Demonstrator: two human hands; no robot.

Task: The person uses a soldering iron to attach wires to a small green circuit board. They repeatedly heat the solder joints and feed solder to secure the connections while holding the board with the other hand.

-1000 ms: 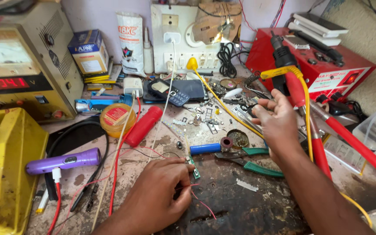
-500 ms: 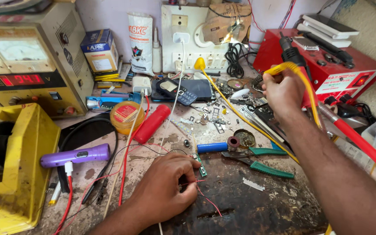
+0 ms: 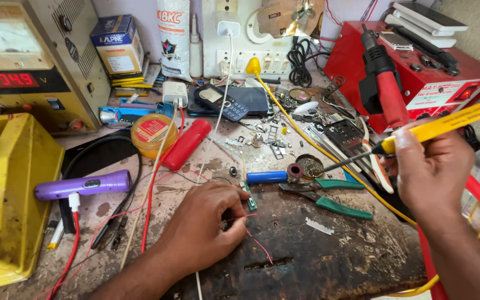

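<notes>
**Iron raised over a pinned circuit board**

Cluttered and scorched, the worktop [image 3: 329,261] carried a bench power supply with a red digital readout [image 3: 34,72] at the far left and a red metal case [image 3: 418,72] at the far right, with screws and small parts strewn between.

The left hand [image 3: 204,230] lay palm down on the worktop, fingers curled and pinching a thin red wire [image 3: 254,236] that trailed off toward the right. At its fingertips, touching them, sat a small green circuit board [image 3: 249,195], its long axis running away from the person.

The right hand [image 3: 431,166] was closed around the yellow handle of a soldering iron [image 3: 445,125], held clear of the surface. The iron's long axis slanted from upper right down to lower left, so its dark tip [image 3: 329,166] aimed toward the board. The tip hung above a small round tin [image 3: 309,165], to the right of the board and apart from it. The left hand was therefore the nearer one to the board; the iron had open air between tip and board.

Between the two hands lay a blue cylinder [image 3: 266,177] and green-handled pliers [image 3: 329,194]. A purple torch [image 3: 84,185] rested well to the left of the left hand.
</notes>
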